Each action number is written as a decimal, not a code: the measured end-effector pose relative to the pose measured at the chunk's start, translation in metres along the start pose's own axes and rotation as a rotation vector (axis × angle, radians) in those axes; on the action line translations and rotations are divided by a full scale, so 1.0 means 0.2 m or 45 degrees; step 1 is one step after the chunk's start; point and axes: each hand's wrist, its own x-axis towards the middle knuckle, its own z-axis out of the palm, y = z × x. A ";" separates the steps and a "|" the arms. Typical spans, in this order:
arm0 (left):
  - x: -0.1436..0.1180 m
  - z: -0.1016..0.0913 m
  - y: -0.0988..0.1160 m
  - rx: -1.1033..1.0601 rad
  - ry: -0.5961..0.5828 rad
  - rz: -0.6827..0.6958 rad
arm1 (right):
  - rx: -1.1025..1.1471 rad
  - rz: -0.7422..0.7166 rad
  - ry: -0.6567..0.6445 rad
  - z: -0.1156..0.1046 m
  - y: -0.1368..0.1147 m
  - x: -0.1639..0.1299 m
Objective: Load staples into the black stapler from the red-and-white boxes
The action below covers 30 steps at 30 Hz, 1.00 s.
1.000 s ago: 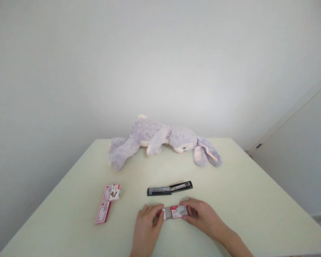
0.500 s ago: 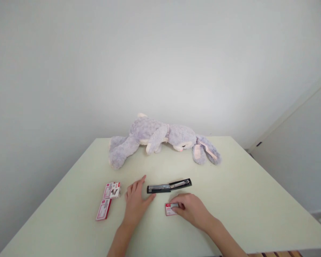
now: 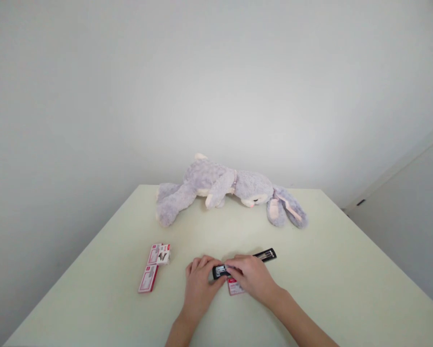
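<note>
An opened black stapler (image 3: 270, 254) lies across the table, its two halves spread and its middle hidden by my right hand. My left hand (image 3: 202, 279) grips the stapler's left end between thumb and fingers. Over the stapler's metal tray, my right hand (image 3: 251, 274) is closed in a pinch on a small grey strip of staples, mostly covered by the fingertips. Just below the stapler, partly under my right hand, a small red and white staple box (image 3: 234, 287) rests on the table.
Off to the left lie two flat red and white boxes (image 3: 147, 278), with a smaller white box (image 3: 164, 254) showing a stapler picture against them. A lilac plush rabbit (image 3: 211, 179) lies on its side along the back of the pale table (image 3: 104, 270), before the wall.
My right hand has moved from the staple box up to the stapler. My left hand, earlier spread beside the stapler, now grips its end. The stapler has tilted slightly. The view has shifted a little.
</note>
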 end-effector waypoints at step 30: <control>0.01 0.00 0.00 -0.019 0.006 -0.007 | 0.645 0.369 0.279 0.19 0.07 -0.27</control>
